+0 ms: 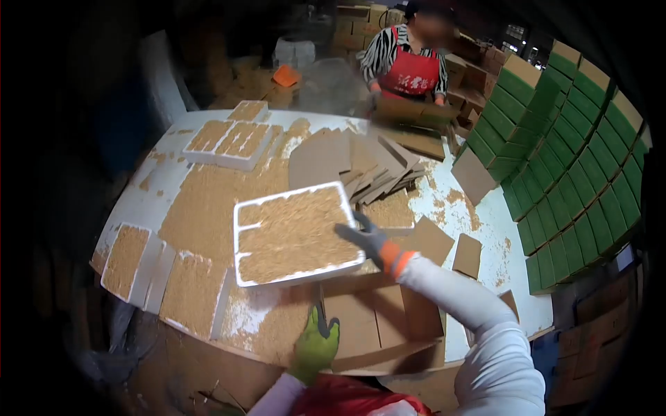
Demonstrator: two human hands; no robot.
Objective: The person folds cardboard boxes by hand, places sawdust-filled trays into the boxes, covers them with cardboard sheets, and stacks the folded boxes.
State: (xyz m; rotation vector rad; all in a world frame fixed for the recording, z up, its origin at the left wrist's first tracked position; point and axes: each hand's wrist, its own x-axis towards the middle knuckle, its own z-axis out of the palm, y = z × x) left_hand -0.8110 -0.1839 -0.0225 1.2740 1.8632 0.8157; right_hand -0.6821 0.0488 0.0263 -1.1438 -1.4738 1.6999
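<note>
A white foam tray [298,234] full of brown granular material is held tilted above the table. My right hand [366,239], in a grey glove with an orange cuff, grips its right edge. My left hand [318,345], in a green glove, is below the tray with thumb and fingers apart and nothing between them. It is beside the left edge of an open cardboard box [361,319], whose inside shows at the front of the table.
More filled foam trays [125,260] stand at the left and far left. Flat cardboard pieces [322,159] lie mid-table. Stacked green boxes [562,173] line the right side. Across the table, a person in a red apron [413,73] handles cardboard [409,114].
</note>
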